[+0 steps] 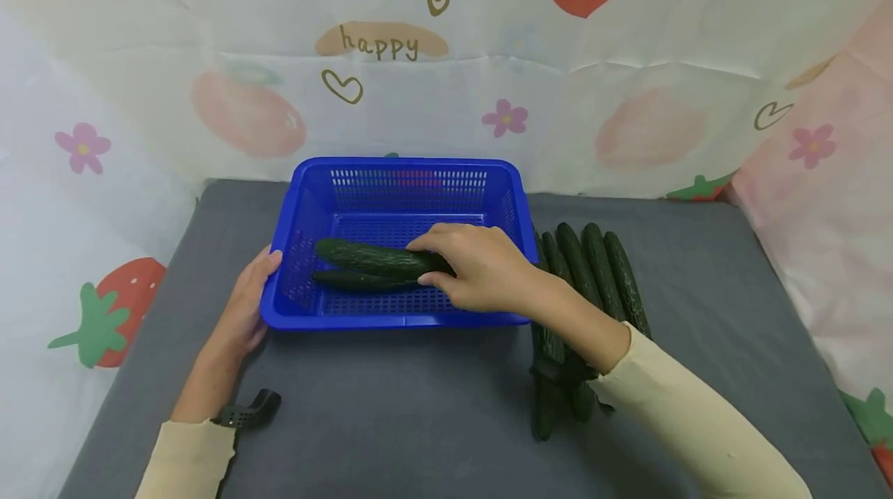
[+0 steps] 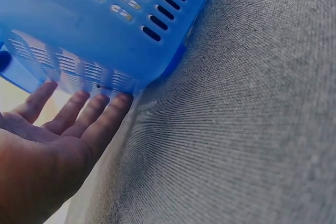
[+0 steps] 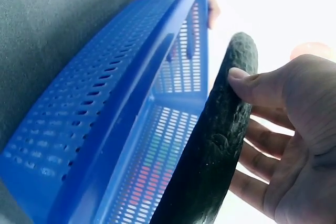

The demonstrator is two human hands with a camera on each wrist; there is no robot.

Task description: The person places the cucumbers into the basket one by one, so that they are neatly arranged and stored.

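A blue plastic basket (image 1: 405,321) stands on the grey cloth. My right hand (image 1: 481,266) pinches the right end of a dark green cucumber (image 1: 370,257) inside it; the right wrist view shows thumb and fingers on either side of that cucumber (image 3: 210,150). Another cucumber (image 1: 363,282) lies in the basket just nearer to me. At the basket's left side my left hand (image 1: 244,301) rests against the rim and wall, and in the left wrist view the fingers of this hand (image 2: 68,135) are extended, their tips touching the slotted wall (image 2: 100,72).
Several cucumbers (image 1: 628,282) lie side by side to the right of the basket, partly under my right forearm, with more ends (image 1: 544,406) nearer to me. Behind the grey table (image 1: 418,421) hangs a white cloth printed with strawberries and flowers (image 1: 432,111).
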